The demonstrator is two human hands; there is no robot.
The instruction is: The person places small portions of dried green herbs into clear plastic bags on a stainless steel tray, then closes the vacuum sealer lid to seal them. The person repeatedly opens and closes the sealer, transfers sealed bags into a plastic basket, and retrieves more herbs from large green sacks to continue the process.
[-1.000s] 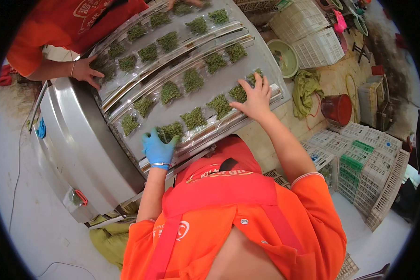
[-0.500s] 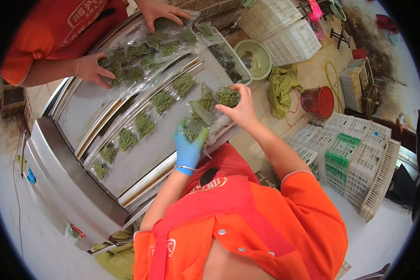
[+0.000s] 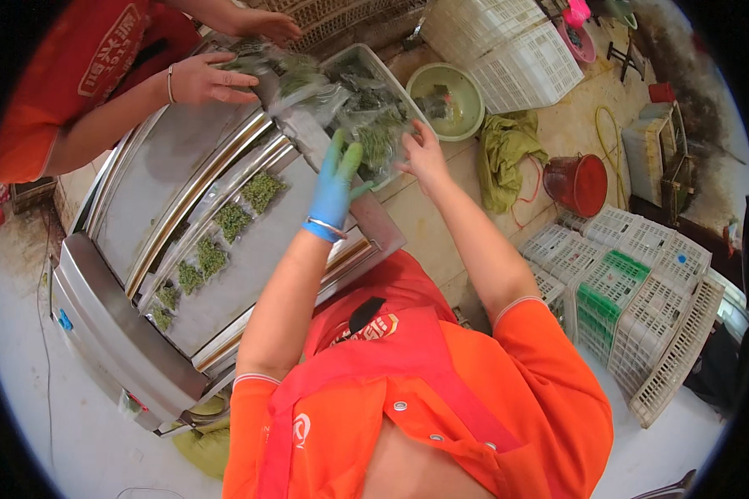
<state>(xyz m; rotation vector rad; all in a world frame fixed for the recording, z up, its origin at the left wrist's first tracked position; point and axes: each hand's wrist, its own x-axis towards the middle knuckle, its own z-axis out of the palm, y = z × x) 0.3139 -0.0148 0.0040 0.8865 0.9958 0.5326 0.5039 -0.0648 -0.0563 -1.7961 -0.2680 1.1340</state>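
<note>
My left hand [image 3: 337, 179], in a blue glove, has its fingers stretched out at the near corner of a white plastic bin [image 3: 404, 93]. My right hand [image 3: 424, 155], bare, is at the bin's right edge with fingers apart. Between them a clear bag of small green sprigs [image 3: 376, 143] lies in the bin, on other bags. Left of my gloved hand, a row of bagged green clusters [image 3: 233, 220] lies along a sealing strip on the metal machine bed [image 3: 245, 279]. A co-worker's hands [image 3: 216, 79] are over blurred bags of greens [image 3: 295, 76] at the far side.
The machine's rounded steel lid [image 3: 129, 312] stands at the left. A pale green basin [image 3: 462, 125] is beside the bin, with white crates [image 3: 503, 50] behind. A green cloth [image 3: 508, 158], a red bucket [image 3: 576, 185] and stacked crates [image 3: 632, 291] are on the right.
My hands moved from the machine's near right end to the bin, and the bags they held are now in it. The co-worker's bags slid off the far bed toward the bin.
</note>
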